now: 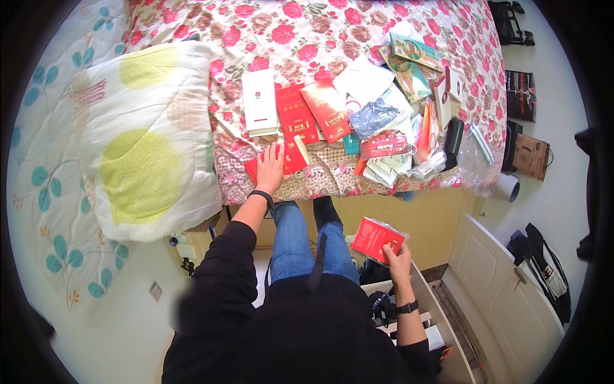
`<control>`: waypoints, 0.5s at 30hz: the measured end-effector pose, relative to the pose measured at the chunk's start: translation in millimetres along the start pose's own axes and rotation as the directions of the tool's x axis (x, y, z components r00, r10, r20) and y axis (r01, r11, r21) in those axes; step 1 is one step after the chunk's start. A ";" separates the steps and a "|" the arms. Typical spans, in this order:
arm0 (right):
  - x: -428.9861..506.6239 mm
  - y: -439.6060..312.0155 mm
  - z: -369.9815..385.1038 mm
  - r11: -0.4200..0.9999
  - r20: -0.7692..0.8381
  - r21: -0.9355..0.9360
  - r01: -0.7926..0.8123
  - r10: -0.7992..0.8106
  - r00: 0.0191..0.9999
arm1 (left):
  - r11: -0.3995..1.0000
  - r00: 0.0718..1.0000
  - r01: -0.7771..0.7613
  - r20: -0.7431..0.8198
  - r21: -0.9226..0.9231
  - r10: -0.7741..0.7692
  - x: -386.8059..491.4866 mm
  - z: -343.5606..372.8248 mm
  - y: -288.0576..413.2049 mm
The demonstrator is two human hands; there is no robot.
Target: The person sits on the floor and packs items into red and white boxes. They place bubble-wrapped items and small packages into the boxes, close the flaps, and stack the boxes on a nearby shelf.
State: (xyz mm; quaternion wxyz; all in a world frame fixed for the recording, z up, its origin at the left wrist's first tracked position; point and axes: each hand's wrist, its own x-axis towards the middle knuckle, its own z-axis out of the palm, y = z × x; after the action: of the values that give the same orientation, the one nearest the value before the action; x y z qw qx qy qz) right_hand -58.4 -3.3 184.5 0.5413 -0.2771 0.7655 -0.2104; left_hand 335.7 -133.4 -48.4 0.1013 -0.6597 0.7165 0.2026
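Note:
My left hand (271,170) rests on a red paper envelope (293,157) lying near the bed's front edge; whether its fingers grip it is unclear. Away from the bed, low on the right, my right hand (399,259) holds a small red booklet or packet (376,239) with clear plastic about it. Above my left hand lies a white box (260,103). Two more red envelopes, one (296,113) beside the box and another (327,109) to its right, lie on the floral bedspread (283,33).
Right of the envelopes is a pile of papers (367,79), a dark blue plastic wrapper (374,117), green packets (417,50) and a black case (453,137). A folded quilt (144,139) lies at left. An open drawer (436,307) stands low on the right, beside a white door (508,273).

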 end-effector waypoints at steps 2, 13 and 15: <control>-4.5 13.7 2.0 0.991 -0.066 0.066 -0.113 0.117 0.991 | 0.999 1.000 -0.001 0.031 0.041 -0.001 11.9 19.3 2.7; -23.2 -97.7 47.6 0.941 -0.117 0.154 0.302 -0.286 0.951 | 0.872 0.962 -0.258 -0.199 -0.415 0.190 -71.6 -119.8 32.9; -38.5 -138.5 49.3 0.873 -0.058 0.352 0.337 -0.339 0.939 | 0.831 0.928 -0.365 -0.232 -0.420 0.291 -116.3 -182.7 44.9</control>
State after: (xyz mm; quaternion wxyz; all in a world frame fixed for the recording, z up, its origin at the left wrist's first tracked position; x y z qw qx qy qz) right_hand 25.5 -84.3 282.0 0.5396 -0.3042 0.6528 -0.4361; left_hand 326.4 -103.5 170.6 -0.1497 -0.5458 0.7572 0.3261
